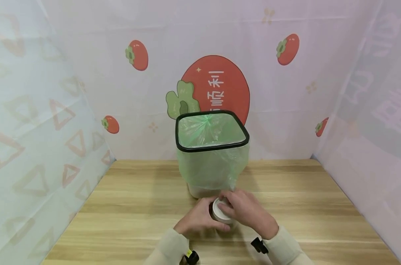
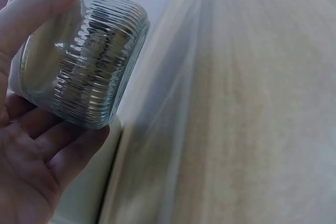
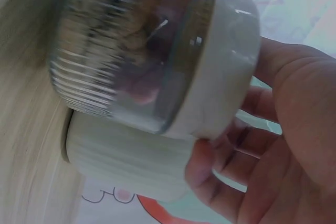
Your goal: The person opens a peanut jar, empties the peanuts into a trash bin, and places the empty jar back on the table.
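Holding a ribbed glass jar [image 2: 97,66], the left hand [image 1: 200,218] curls its fingers round the side, over the bench [image 1: 137,206], just in front of the bagged bin [image 1: 213,148]; rightward, the right hand [image 1: 247,210] grips the white lid [image 1: 222,216] with its fingers.

head looks down; wrist views share nearby jar [image 2: 92,72]

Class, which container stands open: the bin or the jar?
The bin: its mouth, lined with a green bag, is uncovered, while the jar wears a white lid.
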A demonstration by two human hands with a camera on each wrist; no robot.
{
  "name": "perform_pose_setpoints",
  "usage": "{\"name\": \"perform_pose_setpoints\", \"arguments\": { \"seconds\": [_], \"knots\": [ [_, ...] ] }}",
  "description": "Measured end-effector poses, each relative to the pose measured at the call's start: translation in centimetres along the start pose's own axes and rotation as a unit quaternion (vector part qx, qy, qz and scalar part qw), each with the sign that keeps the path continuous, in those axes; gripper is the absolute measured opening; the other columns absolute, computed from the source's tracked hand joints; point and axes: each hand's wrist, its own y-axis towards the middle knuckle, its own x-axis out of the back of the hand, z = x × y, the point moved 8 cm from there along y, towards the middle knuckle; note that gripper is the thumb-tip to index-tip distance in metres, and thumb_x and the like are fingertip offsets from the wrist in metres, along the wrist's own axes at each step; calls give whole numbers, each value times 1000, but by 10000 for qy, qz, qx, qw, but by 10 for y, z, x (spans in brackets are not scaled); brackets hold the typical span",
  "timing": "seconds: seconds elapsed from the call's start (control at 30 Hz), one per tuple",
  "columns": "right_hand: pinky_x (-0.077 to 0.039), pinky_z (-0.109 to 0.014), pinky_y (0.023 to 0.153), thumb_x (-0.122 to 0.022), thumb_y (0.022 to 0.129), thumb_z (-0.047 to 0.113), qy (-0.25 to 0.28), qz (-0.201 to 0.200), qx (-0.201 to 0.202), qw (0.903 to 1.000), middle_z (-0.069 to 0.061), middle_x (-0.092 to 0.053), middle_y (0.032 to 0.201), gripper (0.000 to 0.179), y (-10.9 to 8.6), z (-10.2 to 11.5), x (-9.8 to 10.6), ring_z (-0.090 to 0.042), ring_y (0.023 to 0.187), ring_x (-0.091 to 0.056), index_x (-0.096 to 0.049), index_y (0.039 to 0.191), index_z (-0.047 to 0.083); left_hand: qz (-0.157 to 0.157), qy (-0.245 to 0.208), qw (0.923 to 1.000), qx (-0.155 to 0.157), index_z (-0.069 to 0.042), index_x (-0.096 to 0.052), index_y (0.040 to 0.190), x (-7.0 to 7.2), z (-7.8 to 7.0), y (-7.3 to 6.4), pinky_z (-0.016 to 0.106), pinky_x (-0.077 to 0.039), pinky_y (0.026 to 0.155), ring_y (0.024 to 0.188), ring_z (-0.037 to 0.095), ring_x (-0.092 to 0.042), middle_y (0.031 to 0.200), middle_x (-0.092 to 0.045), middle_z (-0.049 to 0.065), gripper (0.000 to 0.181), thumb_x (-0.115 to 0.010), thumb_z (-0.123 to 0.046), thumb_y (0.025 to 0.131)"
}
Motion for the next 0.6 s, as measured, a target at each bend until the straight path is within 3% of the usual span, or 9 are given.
{"name": "perform_pose_setpoints", "arguments": {
  "seconds": [0.3, 0.6],
  "knots": [
    [-42, -21, 57, -78, 95, 29, -234, -432, 18, 9988, 9, -58, 77, 12, 3, 1, 4, -3, 68, -50, -72, 101, 20, -212, -11, 9998, 6, -34, -65, 135, 11, -6, 3, 24, -57, 95, 108, 5, -70, 126, -73, -12, 69, -98, -37, 74],
    [-43, -20, 59, -79, 95, 29, -243, -565, 112, 9980, 9, -59, 80, 14, 3, 5, 9, -3, 71, -50, -72, 102, 19, -333, -87, 9993, -158, -36, -66, 135, 15, -12, 1, 24, -58, 94, 109, 6, -71, 129, -73, -12, 70, -99, -35, 73]
  ]
}}
